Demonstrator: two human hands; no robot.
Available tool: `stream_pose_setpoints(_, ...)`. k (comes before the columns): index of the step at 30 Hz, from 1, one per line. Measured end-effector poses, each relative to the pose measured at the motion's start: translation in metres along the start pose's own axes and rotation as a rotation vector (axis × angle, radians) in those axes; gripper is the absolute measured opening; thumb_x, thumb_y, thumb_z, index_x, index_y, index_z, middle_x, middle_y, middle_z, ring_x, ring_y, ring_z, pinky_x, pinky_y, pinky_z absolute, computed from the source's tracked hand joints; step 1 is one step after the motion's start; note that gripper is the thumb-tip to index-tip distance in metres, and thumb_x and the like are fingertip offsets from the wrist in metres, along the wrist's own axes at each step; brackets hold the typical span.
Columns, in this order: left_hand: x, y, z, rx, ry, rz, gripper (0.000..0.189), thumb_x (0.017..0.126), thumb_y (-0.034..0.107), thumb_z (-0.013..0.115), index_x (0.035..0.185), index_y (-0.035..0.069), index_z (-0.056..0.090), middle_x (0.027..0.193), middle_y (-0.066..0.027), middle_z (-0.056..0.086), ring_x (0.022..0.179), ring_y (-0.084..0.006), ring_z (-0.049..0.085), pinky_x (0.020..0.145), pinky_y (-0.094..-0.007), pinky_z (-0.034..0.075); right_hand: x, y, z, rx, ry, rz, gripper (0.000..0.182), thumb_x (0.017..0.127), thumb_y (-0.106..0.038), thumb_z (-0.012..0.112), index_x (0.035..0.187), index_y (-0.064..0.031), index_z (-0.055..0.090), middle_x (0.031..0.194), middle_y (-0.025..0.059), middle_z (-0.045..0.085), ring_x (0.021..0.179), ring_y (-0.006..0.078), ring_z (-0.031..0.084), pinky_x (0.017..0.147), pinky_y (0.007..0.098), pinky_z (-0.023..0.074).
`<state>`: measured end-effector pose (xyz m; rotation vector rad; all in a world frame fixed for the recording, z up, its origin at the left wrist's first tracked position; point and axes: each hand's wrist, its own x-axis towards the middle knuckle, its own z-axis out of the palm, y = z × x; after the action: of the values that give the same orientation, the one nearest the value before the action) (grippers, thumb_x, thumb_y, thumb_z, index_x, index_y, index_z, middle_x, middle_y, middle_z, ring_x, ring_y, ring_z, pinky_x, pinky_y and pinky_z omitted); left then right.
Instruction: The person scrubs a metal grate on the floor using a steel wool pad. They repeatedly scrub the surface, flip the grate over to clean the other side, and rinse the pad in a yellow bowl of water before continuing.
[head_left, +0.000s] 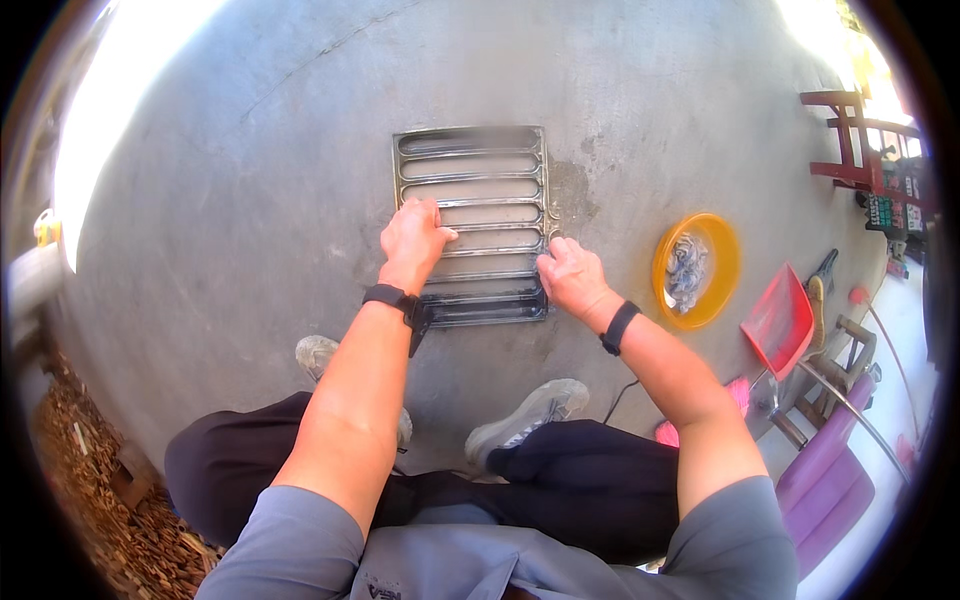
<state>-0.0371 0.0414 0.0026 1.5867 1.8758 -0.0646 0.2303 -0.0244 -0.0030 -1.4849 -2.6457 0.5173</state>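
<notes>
A dark slotted frame with rounded long openings, perhaps metal, lies on the grey concrete floor before me. My left hand is at its left edge, thumb extended over the bars; what its curled fingers grip is hidden. At the right edge of the frame is my right hand, its fingers curled near the rim; whether they hold it or something small does not show. Wet-looking dark patches mark the floor beside the right edge. Each wrist wears a dark band.
Right of the frame stands a yellow basin with a crumpled grey cloth inside. Farther right are a red dustpan, a purple chair and a dark red wooden stool. Wood scraps are heaped at lower left.
</notes>
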Motion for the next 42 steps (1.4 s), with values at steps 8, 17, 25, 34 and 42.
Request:
stream_pose_setpoints(8,-0.001,0.0,-0.002,-0.005,-0.011,-0.03,0.033,0.07,0.029,0.085,0.078,0.01,0.059,0.093,-0.0077,0.061,0.092,-0.0307,0.062,0.075,-0.0438,0.048,-0.009,0.001,0.0,0.051,0.097,-0.03,0.009,0.07,-0.013,0.067,0.07,-0.0127,0.057,0.079,0.0075,0.051,0.077,0.0276,0.059,0.056,0.0404,0.0522)
stream_pose_setpoints(17,0.0,0.004,-0.004,-0.003,-0.022,-0.034,0.034,0.07,0.03,0.085,0.078,0.009,0.059,0.093,-0.0084,0.062,0.093,-0.0307,0.062,0.076,-0.0438,0.049,-0.004,-0.002,-0.006,0.013,0.144,0.038,0.009,0.07,-0.011,0.066,0.071,-0.0134,0.058,0.081,0.007,0.051,0.077,0.0263,0.058,0.054,0.0394,0.0517)
stream_pose_setpoints(25,0.002,0.003,0.001,0.042,-0.006,-0.017,0.035,0.07,0.03,0.085,0.08,0.01,0.059,0.096,-0.0076,0.062,0.096,-0.03,0.062,0.077,-0.0438,0.049,0.0,0.002,-0.013,0.113,0.051,0.15,0.007,0.076,-0.014,0.068,0.08,-0.014,0.062,0.09,0.0062,0.055,0.086,0.0282,0.059,0.065,0.042,0.0534)
stream_pose_setpoints(34,-0.004,-0.002,0.004,0.0,0.054,0.053,0.033,0.07,0.027,0.085,0.08,0.01,0.058,0.091,-0.0072,0.06,0.094,-0.0301,0.061,0.075,-0.0444,0.048,0.058,0.044,-0.019,-0.007,0.357,0.111,0.008,0.076,-0.012,0.068,0.082,-0.013,0.063,0.093,0.0079,0.057,0.089,0.0295,0.058,0.07,0.0398,0.0524)
stream_pose_setpoints(42,-0.003,-0.003,0.004,-0.015,0.048,0.03,0.033,0.069,0.026,0.084,0.079,0.01,0.058,0.09,-0.0082,0.06,0.093,-0.0312,0.061,0.075,-0.0455,0.048,0.029,0.036,-0.002,-0.143,0.205,-0.088,0.006,0.068,-0.011,0.064,0.074,-0.0114,0.061,0.084,0.0084,0.052,0.081,0.0283,0.056,0.058,0.0378,0.0496)
